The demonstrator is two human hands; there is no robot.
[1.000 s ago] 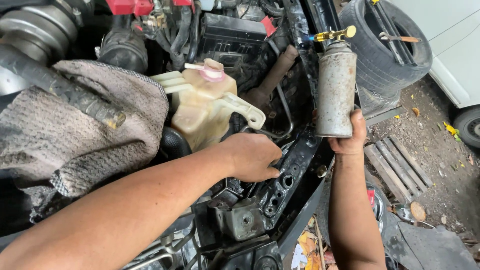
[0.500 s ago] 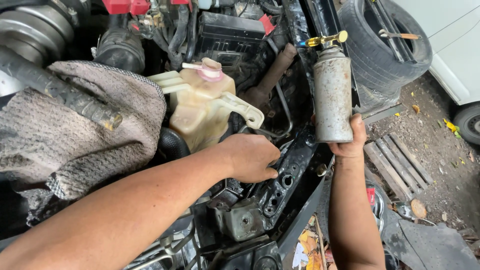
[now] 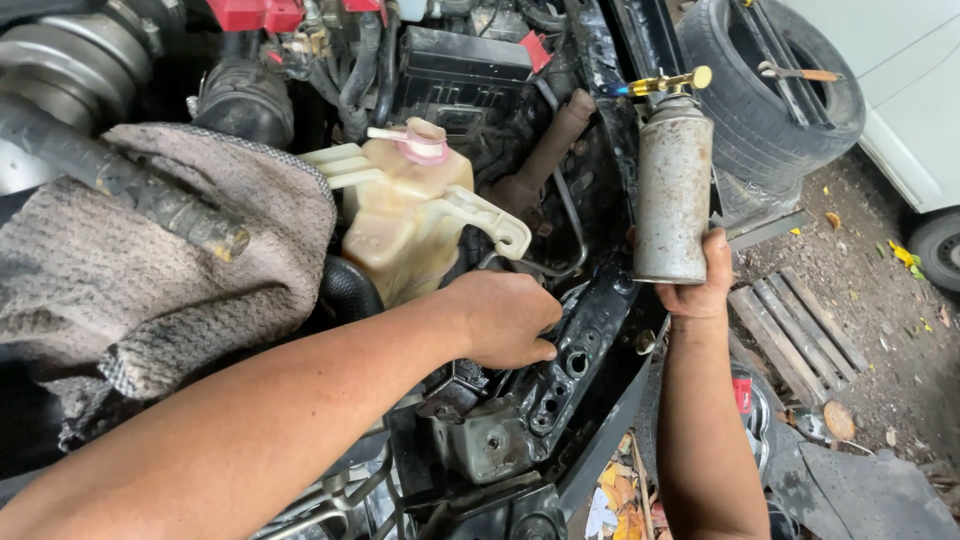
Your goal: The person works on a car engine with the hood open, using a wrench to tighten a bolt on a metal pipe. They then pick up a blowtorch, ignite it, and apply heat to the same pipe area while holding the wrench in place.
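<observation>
Gripping the rusty gas torch canister (image 3: 672,190) upright by its base, the right hand (image 3: 700,285) holds it above the black front frame (image 3: 590,340). The left hand (image 3: 505,318), fingers curled, presses beside the coolant reservoir (image 3: 405,220). Heating looks paused; aiming the brass nozzle (image 3: 668,82) needs care.

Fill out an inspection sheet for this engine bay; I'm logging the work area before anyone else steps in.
Surface: black front frame panel with holes, grimy.
Job's things: rusty gas canister with brass torch head, upright; small blue flame at the nozzle.
Clutter: grey cloth draped over parts; yellowed coolant reservoir with pink cap.
Hands: left hand rests on the frame; right hand grips the canister's base.
Cables: black hoses above.
Surroundings: tyre, dirt ground.
</observation>
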